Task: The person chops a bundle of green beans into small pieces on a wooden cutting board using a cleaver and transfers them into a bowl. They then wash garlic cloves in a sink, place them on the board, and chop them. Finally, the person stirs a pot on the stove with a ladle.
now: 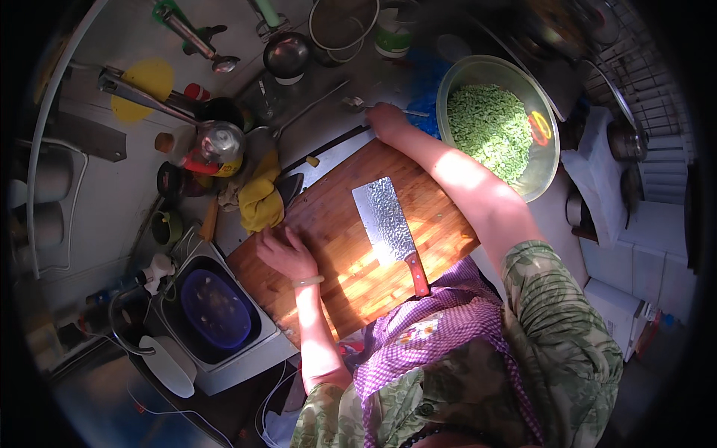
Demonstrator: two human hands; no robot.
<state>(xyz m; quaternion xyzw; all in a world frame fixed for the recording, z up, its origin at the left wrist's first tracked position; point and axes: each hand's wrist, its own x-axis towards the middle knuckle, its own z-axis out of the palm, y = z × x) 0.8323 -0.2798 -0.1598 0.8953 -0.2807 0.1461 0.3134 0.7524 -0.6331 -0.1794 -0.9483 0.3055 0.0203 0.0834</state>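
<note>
A wooden cutting board (330,224) lies before me. On it rests a cleaver with a hammered blade (383,218) and a red-brown handle (417,274) pointing towards my apron. My left hand (285,255), a bangle at its wrist, is at the board's left end with fingers apart, close to a yellow cloth (262,204). My right hand (387,121) reaches to the board's far corner, its fingers curled and partly hidden. A metal spoon (354,103) shows beside that hand; whether I grip the spoon or the board's edge is unclear.
A large translucent bowl (546,168) of chopped green vegetable (487,129) stands at right. At left is a sink with a purple basin (215,308) and a faucet (157,274). Bottles (182,145) and a ladle (221,140) crowd the wall side. A pot (624,143) sits far right.
</note>
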